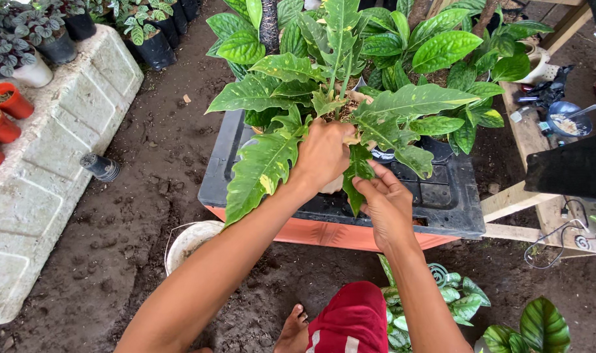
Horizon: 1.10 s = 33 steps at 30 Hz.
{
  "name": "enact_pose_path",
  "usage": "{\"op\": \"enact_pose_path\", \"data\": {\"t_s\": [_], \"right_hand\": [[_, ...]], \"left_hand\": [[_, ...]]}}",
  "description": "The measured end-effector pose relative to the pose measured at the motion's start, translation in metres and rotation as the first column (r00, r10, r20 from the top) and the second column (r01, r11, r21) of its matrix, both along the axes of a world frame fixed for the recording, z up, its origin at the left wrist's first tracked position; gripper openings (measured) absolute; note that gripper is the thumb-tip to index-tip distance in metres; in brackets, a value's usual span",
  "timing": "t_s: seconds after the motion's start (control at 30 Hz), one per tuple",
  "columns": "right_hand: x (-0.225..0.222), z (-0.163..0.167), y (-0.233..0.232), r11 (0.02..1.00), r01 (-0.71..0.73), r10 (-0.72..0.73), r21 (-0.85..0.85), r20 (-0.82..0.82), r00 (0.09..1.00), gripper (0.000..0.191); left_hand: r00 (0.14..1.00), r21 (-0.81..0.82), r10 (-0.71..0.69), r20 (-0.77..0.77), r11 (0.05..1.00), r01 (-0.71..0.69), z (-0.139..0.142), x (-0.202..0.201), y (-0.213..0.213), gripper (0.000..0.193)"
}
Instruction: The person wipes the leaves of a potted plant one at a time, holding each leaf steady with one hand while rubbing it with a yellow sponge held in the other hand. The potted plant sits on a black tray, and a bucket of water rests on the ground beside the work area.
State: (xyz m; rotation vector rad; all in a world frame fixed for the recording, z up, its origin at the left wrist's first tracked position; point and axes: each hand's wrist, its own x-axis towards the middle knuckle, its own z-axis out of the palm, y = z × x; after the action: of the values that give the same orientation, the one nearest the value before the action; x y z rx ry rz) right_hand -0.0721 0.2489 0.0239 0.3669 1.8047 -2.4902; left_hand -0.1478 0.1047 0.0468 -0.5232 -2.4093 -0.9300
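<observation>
A potted plant [337,85] with large green, yellow-splashed leaves stands on a black tray [448,202] over an orange crate. My left hand [324,153] reaches into the base of the plant and closes around its stems; the pot is mostly hidden behind it. My right hand [384,202] is just below, its fingers pinching a small dark green leaf [357,173] that hangs from the plant.
A white stone bench [62,131] at the left holds red and black pots. A black pot [100,167] lies on the soil. A white bucket [190,238] sits by the crate. At the right, a wooden table [540,137] bears tools and a bowl. Leafy plants [540,327] grow near my knee.
</observation>
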Motion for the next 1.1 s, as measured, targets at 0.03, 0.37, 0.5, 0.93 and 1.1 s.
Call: {"op": "enact_pose_path", "data": {"t_s": [0.03, 0.37, 0.5, 0.93, 1.1], "right_hand": [[0.0, -0.001, 0.001, 0.999, -0.001, 0.001, -0.032, 0.008, 1.0, 0.05], [-0.003, -0.017, 0.001, 0.978, -0.018, 0.017, -0.209, -0.006, 1.0, 0.043], [-0.003, -0.02, -0.003, 0.973, -0.034, 0.038, -0.23, 0.012, 0.999, 0.039], [0.006, -0.008, -0.001, 0.846, -0.18, 0.158, -0.502, -0.086, 0.984, 0.037], [0.015, -0.003, 0.003, 0.717, -0.221, 0.175, -0.662, -0.136, 0.975, 0.042]], "left_hand": [[0.999, 0.008, -0.028, 0.03, 1.0, 0.028, 0.002, 0.002, -0.001, 0.035], [0.972, 0.022, -0.193, 0.132, 0.981, 0.192, 0.031, 0.02, -0.021, 0.026], [0.989, 0.085, -0.15, 0.008, 0.985, 0.149, 0.026, 0.012, -0.012, 0.026], [0.962, 0.088, -0.271, -0.013, 0.958, 0.271, 0.0, 0.033, -0.016, 0.043], [0.98, 0.103, -0.197, 0.008, 0.975, 0.195, -0.004, 0.053, -0.011, 0.039]]}}
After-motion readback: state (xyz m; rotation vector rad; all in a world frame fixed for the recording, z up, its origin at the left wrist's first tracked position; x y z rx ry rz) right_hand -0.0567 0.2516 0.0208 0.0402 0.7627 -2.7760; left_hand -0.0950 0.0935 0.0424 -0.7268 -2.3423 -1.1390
